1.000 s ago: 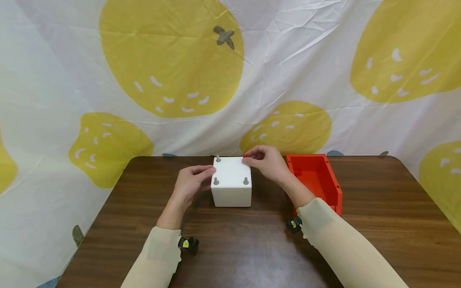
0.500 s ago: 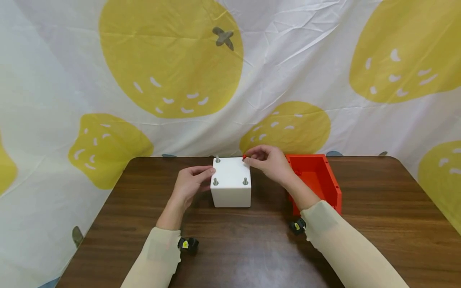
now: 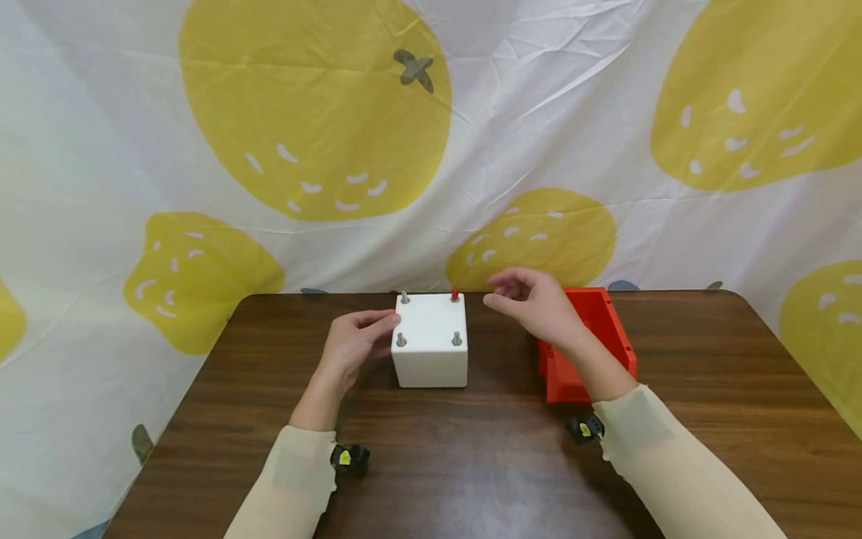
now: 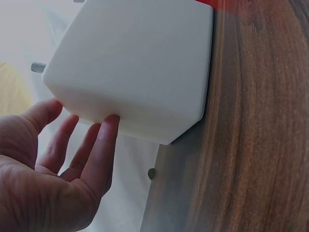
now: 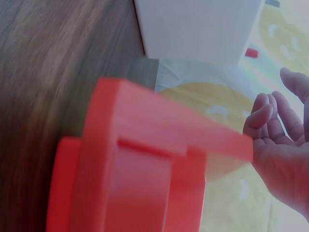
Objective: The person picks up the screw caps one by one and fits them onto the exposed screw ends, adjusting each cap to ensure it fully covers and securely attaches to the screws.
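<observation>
On the table stands a white block with an upright threaded bolt at each top corner. A small red cap sits on the far right bolt; the near right bolt, near left bolt and far left bolt are bare metal. My left hand rests its fingertips and thumb against the block's left side. To the right of the block, my right hand hovers with loosely bent fingers and nothing in them, apart from the cap.
A red open bin stands on the table right of the block, partly behind my right forearm. Its inside is mostly hidden. A white cloth with yellow fruit prints hangs behind the far table edge.
My right hand has let go of the red cap and moved right, towards the bin. The cap stays on the far right bolt. My left hand keeps its place on the block.
</observation>
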Demonstrator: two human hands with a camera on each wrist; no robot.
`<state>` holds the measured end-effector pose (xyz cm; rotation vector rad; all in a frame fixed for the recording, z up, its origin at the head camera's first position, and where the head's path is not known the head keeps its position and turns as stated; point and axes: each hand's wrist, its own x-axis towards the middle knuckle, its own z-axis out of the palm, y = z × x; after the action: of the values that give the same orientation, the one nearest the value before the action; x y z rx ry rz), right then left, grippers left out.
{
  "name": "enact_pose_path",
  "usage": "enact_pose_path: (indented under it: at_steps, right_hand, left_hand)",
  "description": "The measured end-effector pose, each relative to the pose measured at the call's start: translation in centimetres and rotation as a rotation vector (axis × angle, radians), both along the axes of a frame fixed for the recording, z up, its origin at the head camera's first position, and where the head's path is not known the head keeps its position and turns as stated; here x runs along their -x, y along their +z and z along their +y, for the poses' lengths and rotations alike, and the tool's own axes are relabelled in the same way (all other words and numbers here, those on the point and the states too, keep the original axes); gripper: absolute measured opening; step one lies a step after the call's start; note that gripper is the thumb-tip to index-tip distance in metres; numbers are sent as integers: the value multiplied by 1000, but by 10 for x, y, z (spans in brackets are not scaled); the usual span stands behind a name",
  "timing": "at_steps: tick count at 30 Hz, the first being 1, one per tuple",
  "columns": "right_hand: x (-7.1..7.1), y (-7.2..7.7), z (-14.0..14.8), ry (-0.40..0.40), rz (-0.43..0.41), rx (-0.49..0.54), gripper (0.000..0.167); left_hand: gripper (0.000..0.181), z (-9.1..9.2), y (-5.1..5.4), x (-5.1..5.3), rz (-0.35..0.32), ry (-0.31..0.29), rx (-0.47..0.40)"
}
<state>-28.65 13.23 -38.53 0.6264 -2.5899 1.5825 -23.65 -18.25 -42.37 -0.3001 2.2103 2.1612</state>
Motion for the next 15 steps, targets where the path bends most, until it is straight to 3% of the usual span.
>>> enact_pose_path:
  at_steps: [15]
  right_hand:
    - [-8, 4, 43, -43, -6, -70, 33]
  left_hand:
    - [35, 0, 1, -1, 3, -1, 15]
